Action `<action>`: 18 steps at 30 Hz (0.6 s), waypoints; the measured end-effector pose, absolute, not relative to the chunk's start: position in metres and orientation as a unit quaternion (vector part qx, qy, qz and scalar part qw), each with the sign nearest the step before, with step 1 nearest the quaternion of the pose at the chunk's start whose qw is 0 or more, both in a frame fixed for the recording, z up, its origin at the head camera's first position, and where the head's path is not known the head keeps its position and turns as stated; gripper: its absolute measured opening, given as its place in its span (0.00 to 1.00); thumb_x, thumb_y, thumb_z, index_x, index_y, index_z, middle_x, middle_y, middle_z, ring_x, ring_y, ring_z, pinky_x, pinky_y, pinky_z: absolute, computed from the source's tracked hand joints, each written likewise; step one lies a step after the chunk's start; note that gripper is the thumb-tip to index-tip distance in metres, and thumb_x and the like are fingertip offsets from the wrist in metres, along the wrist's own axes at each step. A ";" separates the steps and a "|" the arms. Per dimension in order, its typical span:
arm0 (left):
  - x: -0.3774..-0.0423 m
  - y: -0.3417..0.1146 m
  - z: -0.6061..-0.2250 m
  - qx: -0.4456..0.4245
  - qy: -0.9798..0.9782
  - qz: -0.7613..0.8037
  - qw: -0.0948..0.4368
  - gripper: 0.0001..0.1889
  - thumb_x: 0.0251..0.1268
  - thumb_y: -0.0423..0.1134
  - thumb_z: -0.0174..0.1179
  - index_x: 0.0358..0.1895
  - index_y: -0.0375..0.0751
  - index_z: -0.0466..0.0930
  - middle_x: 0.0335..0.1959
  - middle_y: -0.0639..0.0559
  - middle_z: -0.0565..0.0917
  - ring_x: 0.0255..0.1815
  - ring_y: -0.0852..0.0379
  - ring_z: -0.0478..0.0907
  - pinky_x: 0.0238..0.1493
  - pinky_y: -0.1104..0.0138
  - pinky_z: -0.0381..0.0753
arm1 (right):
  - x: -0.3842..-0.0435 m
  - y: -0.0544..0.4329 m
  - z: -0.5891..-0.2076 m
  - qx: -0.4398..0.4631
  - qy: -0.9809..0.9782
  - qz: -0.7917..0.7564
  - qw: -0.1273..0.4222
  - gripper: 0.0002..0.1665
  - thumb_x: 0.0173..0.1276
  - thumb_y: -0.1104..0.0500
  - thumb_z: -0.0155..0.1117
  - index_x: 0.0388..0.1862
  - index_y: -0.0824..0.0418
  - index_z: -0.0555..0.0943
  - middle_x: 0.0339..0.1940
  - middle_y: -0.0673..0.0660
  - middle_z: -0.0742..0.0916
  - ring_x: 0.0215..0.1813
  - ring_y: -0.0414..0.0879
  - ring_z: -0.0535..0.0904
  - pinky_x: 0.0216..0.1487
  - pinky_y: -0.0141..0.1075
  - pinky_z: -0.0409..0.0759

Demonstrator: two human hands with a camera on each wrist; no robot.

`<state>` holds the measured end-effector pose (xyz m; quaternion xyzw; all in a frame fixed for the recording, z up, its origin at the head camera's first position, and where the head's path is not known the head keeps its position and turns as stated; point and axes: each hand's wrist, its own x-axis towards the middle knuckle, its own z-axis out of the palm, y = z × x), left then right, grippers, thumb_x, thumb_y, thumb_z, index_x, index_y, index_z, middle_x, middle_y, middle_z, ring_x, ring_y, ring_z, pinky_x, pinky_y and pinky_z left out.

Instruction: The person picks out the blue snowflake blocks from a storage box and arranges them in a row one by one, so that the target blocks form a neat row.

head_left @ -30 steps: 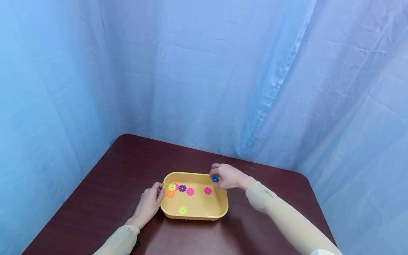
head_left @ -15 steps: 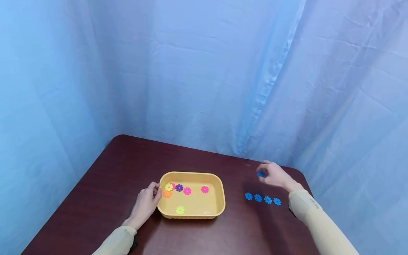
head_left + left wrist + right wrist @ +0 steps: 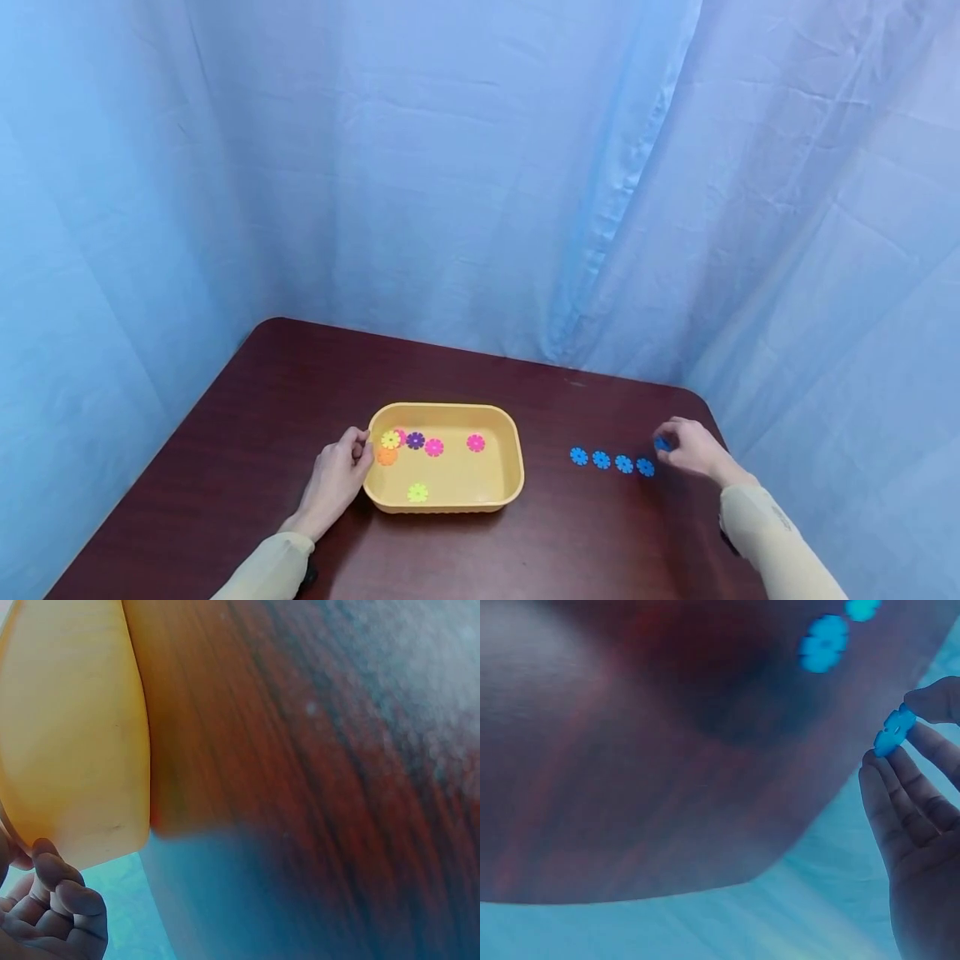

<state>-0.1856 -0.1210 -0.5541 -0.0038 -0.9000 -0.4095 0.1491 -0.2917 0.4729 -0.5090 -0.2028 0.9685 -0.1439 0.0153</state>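
Observation:
Between thumb and fingers, my right hand (image 3: 692,450) pinches a blue flower-shaped disc (image 3: 895,730) at the right end of a row. That row, several blue flower discs (image 3: 624,464), lies flat on the table right of the yellow plastic basin (image 3: 457,483). At the basin's left rim, my left hand (image 3: 335,479) grips the edge with curled fingers; the left wrist view shows the fingertips (image 3: 52,866) at the rim. Inside the basin lie a purple disc (image 3: 416,441), pink discs (image 3: 476,442), an orange disc (image 3: 386,457), a yellow disc (image 3: 391,439) and a yellow-green disc (image 3: 417,492).
The dark red wooden table (image 3: 450,554) has rounded far corners. Pale blue curtains (image 3: 450,208) hang behind it and on both sides. The table's right edge runs close to my right hand.
My right hand has carried the blue disc from over the basin rightward, then down to the row's right end. The left hand has stayed at the basin's rim. The head view has shifted slightly.

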 end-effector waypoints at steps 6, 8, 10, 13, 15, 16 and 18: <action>-0.187 -0.121 -0.555 -0.002 -0.901 -0.407 0.146 0.06 0.66 0.30 0.60 0.44 0.34 0.80 0.23 0.54 0.76 0.21 0.61 0.70 0.24 0.69 0.71 | -0.282 0.483 -0.528 -0.177 0.974 -0.139 0.036 0.12 0.58 0.64 0.72 0.42 0.63 0.85 0.38 0.55 0.83 0.35 0.45 0.75 0.37 0.45 0.79; -0.187 -0.121 -0.555 -0.001 -0.902 -0.407 0.145 0.05 0.67 0.30 0.60 0.43 0.34 0.80 0.23 0.54 0.76 0.21 0.61 0.70 0.24 0.69 0.71 | -0.279 0.484 -0.533 -0.174 0.975 -0.132 0.040 0.13 0.58 0.63 0.73 0.42 0.63 0.85 0.39 0.57 0.84 0.36 0.47 0.76 0.38 0.47 0.80; -0.188 -0.121 -0.555 0.000 -0.902 -0.408 0.145 0.06 0.67 0.30 0.60 0.44 0.34 0.80 0.23 0.54 0.76 0.21 0.61 0.70 0.24 0.69 0.71 | -0.277 0.485 -0.536 -0.168 0.977 -0.123 0.041 0.14 0.57 0.63 0.73 0.42 0.63 0.85 0.40 0.57 0.84 0.37 0.47 0.77 0.39 0.48 0.81; -0.187 -0.121 -0.555 -0.001 -0.901 -0.408 0.146 0.06 0.67 0.30 0.60 0.44 0.34 0.80 0.23 0.54 0.76 0.21 0.61 0.70 0.24 0.69 0.71 | -0.274 0.485 -0.540 -0.162 0.979 -0.114 0.042 0.14 0.56 0.64 0.74 0.42 0.63 0.84 0.41 0.58 0.83 0.37 0.48 0.77 0.39 0.48 0.81; -0.187 -0.121 -0.555 -0.002 -0.901 -0.407 0.149 0.07 0.66 0.30 0.59 0.45 0.33 0.80 0.23 0.54 0.76 0.21 0.61 0.71 0.24 0.69 0.72 | -0.274 0.485 -0.542 -0.159 0.980 -0.112 0.042 0.14 0.56 0.65 0.73 0.42 0.63 0.84 0.41 0.58 0.83 0.37 0.49 0.77 0.39 0.48 0.81; -0.187 -0.121 -0.556 -0.002 -0.901 -0.407 0.150 0.07 0.66 0.30 0.59 0.45 0.33 0.80 0.23 0.54 0.76 0.21 0.61 0.71 0.24 0.69 0.72 | -0.274 0.485 -0.543 -0.159 0.980 -0.112 0.042 0.14 0.56 0.65 0.72 0.42 0.63 0.84 0.41 0.58 0.83 0.38 0.49 0.77 0.39 0.49 0.81; -0.187 -0.121 -0.556 -0.002 -0.901 -0.407 0.150 0.07 0.66 0.30 0.60 0.45 0.33 0.80 0.23 0.54 0.76 0.21 0.60 0.71 0.24 0.69 0.72 | -0.274 0.486 -0.545 -0.159 0.980 -0.110 0.042 0.13 0.57 0.65 0.72 0.43 0.63 0.84 0.42 0.58 0.83 0.38 0.50 0.77 0.40 0.50 0.81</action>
